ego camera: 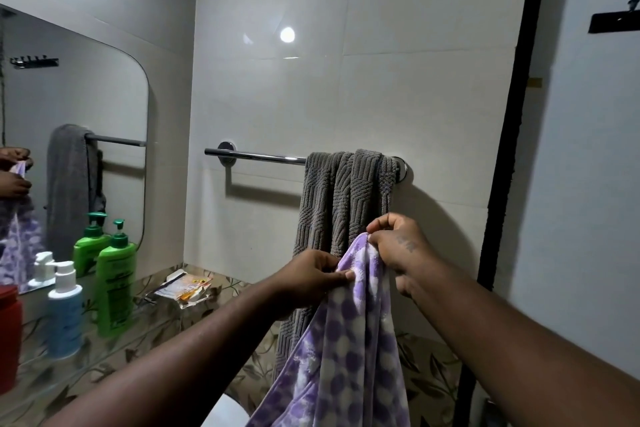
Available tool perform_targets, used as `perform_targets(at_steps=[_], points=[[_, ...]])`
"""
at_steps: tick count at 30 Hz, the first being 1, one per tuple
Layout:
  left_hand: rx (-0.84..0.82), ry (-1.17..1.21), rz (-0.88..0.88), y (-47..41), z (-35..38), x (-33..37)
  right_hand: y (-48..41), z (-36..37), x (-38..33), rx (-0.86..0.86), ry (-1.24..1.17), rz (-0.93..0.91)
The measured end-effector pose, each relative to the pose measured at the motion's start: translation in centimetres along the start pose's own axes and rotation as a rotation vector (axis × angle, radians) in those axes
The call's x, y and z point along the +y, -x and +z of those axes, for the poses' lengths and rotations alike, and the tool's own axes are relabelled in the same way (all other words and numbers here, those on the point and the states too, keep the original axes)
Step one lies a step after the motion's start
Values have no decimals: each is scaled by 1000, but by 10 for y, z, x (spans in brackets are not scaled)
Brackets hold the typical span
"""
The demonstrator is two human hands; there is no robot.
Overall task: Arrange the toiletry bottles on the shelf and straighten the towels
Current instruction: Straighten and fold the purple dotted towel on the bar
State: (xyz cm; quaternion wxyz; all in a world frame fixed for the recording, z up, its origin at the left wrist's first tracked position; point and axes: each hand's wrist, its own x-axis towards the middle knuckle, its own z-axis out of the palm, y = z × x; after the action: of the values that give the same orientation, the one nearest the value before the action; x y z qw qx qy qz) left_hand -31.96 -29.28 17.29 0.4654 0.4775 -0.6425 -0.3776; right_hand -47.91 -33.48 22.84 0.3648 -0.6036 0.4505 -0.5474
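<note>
White tiled walls (346, 97) fill most of the frame, with a mirror (79, 107) fixed at the upper left. A purple patterned towel (346, 340) is held up at the lower centre, in front of the wall, and hangs down out of the frame. Its top edge appears to be gathered so that it can be spread and laid over the rail. A grey towel (343, 211) is draped over the right end of the chrome towel rail (256, 157), bunched into folds, so the left stretch of rail is left bare, presumably for the purple one.

At the lower left, a glass shelf (83, 352) is seen under the mirror. On it a green pump bottle (116, 282) is stood upright, with a white and blue bottle (64, 312) just beside it and a red container (8, 336) at the frame edge. The bottles are set in a row along the mirror.

The right hand (398, 250) is raised highest, and the towel's top corner is pinched between thumb and forefinger. The left hand (311, 279), slightly lower, is closed on the edge beside it, so the cloth is kept taut between the two.

A crumpled packet (183, 288) lies on the leaf-patterned bench (156, 333) beyond the shelf.
</note>
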Motion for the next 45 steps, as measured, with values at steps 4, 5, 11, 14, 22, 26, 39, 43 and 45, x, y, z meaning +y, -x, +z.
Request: perform_targets(at_steps=[4, 5, 11, 14, 22, 26, 39, 43, 45], points=[[32, 56, 5, 2, -7, 3, -5, 2, 3, -4, -115, 88], [2, 74, 5, 3, -7, 4, -5, 2, 2, 2, -112, 81], [-71, 213, 71, 12, 11, -1, -6, 2, -10, -84, -51, -8], [-24, 453, 100, 11, 16, 5, -3, 4, -13, -153, 40, -66], [28, 396, 149, 4, 19, 9, -2, 5, -14, -168, 155, -246], [-155, 223, 2, 16, 20, -7, -4, 3, -12, -143, 63, -246], [220, 101, 166, 5, 1, 8, 1, -22, -22, -538, 604, -334], [215, 116, 192, 8, 8, 5, -3, -25, -24, -563, 773, -417], [216, 149, 209, 9, 11, 4, -2, -23, -20, -545, 800, -465]])
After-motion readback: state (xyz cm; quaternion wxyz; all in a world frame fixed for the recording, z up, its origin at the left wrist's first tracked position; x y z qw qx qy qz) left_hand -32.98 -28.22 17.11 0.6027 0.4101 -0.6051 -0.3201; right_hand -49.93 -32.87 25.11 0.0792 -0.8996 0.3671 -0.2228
